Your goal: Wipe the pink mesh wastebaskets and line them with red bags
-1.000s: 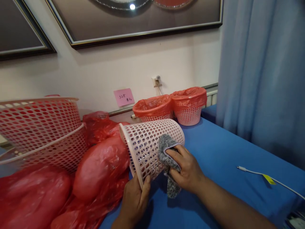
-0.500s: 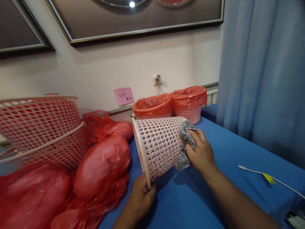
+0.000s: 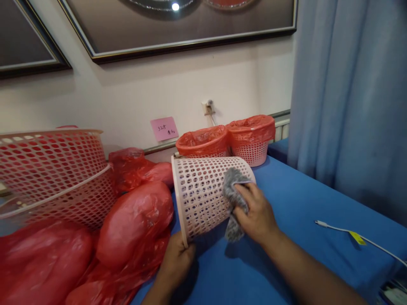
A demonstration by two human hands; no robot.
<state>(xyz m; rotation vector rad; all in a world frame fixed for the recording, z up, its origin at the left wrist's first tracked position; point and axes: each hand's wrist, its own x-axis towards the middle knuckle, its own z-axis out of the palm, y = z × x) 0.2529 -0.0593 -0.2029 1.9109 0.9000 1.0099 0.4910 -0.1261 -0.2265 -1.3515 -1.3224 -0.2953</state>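
Note:
A pale pink plastic basket (image 3: 203,190) with a perforated wall lies tilted on its side above the blue surface (image 3: 286,203), its rim to the left. My left hand (image 3: 178,258) grips the lower edge of that rim, with the fingertips partly hidden. In my right hand (image 3: 254,212) is a bunched grey cloth (image 3: 234,190), pressed on the basket's outer wall toward its base. Behind it stand two similar baskets lined with red bags, a left one (image 3: 203,142) and a right one (image 3: 251,150).
Large stacked pink baskets (image 3: 54,169) stand at the left beside filled red plastic bags (image 3: 136,228). A white cable (image 3: 340,228) with a yellow tag lies at the right. A blue curtain (image 3: 346,93) hangs there. A pink note (image 3: 164,128) and a socket (image 3: 208,108) are on the wall.
My right hand has slid the cloth left and slightly down along the basket's wall. The basket and my left hand have shifted a little to the left.

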